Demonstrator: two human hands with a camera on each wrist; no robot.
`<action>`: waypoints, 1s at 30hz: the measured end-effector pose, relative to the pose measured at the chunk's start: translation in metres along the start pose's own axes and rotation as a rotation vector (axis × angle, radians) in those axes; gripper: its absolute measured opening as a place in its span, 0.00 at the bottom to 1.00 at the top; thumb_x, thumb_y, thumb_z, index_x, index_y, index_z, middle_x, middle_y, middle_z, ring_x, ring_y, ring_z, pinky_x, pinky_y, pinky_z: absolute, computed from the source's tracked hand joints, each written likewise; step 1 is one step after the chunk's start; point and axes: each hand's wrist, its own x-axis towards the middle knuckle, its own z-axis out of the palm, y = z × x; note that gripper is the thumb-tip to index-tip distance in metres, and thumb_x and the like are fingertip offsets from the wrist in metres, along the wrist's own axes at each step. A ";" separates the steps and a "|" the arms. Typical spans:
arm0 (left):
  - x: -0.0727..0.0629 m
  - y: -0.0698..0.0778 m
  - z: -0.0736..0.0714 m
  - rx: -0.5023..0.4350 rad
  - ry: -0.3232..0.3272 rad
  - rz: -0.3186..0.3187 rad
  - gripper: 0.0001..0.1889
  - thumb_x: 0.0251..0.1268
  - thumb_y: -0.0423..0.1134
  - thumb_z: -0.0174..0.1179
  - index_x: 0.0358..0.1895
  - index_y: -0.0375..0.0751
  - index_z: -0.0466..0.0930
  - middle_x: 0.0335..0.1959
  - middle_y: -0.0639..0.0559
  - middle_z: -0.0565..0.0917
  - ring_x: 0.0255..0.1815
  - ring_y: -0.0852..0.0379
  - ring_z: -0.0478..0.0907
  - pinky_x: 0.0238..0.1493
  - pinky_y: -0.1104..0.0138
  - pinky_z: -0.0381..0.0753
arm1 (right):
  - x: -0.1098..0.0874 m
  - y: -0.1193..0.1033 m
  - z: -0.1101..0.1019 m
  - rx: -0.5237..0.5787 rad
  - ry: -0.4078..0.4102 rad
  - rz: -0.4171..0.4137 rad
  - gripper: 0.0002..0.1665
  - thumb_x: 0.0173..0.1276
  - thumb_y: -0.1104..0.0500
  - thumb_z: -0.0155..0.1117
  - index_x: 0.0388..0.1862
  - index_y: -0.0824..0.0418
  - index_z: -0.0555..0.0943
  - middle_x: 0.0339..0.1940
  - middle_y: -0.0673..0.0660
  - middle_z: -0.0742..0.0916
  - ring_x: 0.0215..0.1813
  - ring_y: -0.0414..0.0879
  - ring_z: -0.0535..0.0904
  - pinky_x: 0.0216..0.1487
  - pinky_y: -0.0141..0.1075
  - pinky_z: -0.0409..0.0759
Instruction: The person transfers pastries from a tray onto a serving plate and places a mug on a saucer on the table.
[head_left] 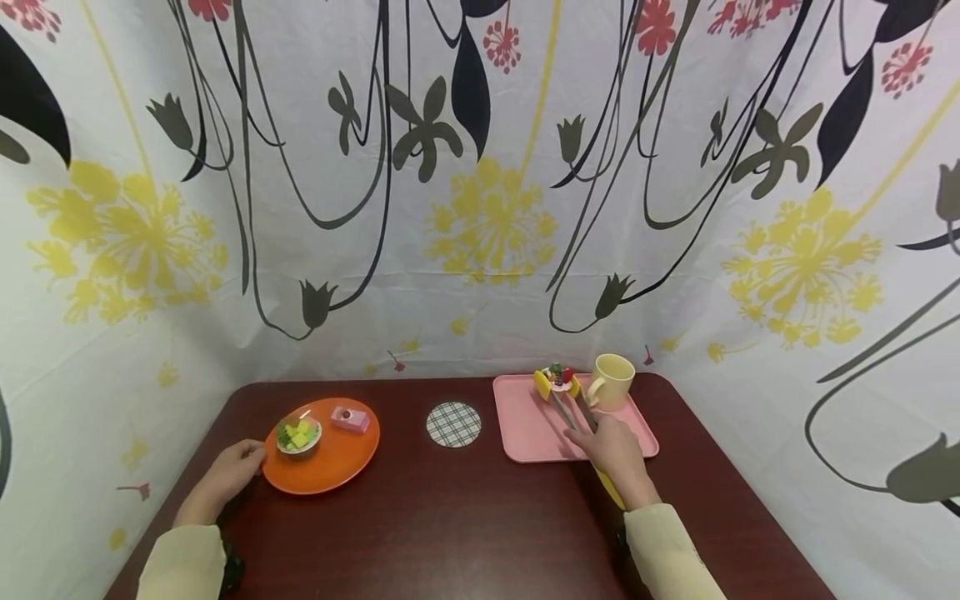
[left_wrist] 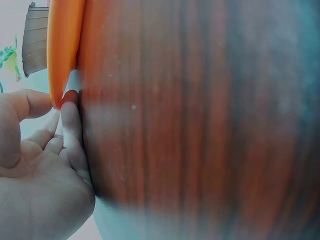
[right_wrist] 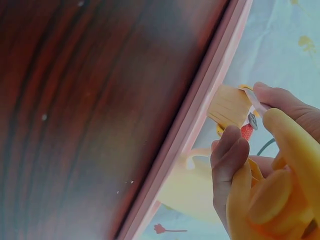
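Note:
With thumb and fingers, my left hand pinches the near-left rim of an orange plate; in the left wrist view, the plate's edge lies between them. On that plate are a small cup of green and yellow food and a pink cake slice. My right hand grips yellow-handled tongs. Their yellow tips stand on either side of a small fruit-topped cake at the back of a pink tray. The right wrist view shows the cake's pale side close by the tray.
A pale yellow mug stands at the tray's back right, just beside the tongs. A round checked coaster lies between plate and tray on the dark wooden table. A flower-printed cloth hangs behind the table.

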 end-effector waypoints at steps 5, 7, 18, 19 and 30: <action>0.000 0.000 0.000 0.001 0.008 0.003 0.33 0.84 0.50 0.43 0.72 0.20 0.66 0.62 0.26 0.78 0.59 0.36 0.77 0.64 0.40 0.77 | -0.003 -0.005 -0.002 0.007 0.006 -0.010 0.27 0.67 0.39 0.78 0.41 0.61 0.83 0.25 0.55 0.79 0.30 0.50 0.76 0.32 0.41 0.67; 0.000 0.000 0.000 0.001 0.009 0.001 0.33 0.83 0.50 0.43 0.73 0.21 0.65 0.62 0.26 0.78 0.59 0.37 0.77 0.64 0.41 0.78 | -0.003 -0.007 -0.003 0.007 0.005 -0.013 0.29 0.67 0.39 0.77 0.48 0.62 0.85 0.26 0.55 0.80 0.31 0.51 0.76 0.32 0.41 0.68; 0.001 -0.002 0.000 0.003 0.007 0.014 0.32 0.83 0.49 0.43 0.72 0.21 0.66 0.60 0.27 0.79 0.58 0.38 0.78 0.60 0.44 0.79 | -0.011 -0.021 -0.003 0.034 0.010 -0.001 0.30 0.66 0.38 0.79 0.51 0.62 0.86 0.25 0.55 0.78 0.30 0.51 0.75 0.32 0.41 0.68; 0.002 -0.002 0.001 0.003 0.008 0.015 0.32 0.83 0.48 0.43 0.72 0.21 0.66 0.60 0.28 0.79 0.58 0.38 0.78 0.60 0.45 0.79 | -0.012 -0.023 -0.003 0.044 0.009 0.005 0.29 0.65 0.38 0.79 0.46 0.62 0.85 0.24 0.55 0.77 0.29 0.51 0.75 0.31 0.41 0.68; 0.004 -0.004 0.001 0.000 0.014 0.021 0.31 0.82 0.47 0.43 0.72 0.20 0.67 0.60 0.27 0.79 0.57 0.39 0.78 0.60 0.45 0.79 | -0.020 -0.042 -0.002 0.094 0.037 -0.061 0.28 0.65 0.40 0.80 0.32 0.58 0.76 0.20 0.52 0.74 0.23 0.48 0.72 0.28 0.39 0.68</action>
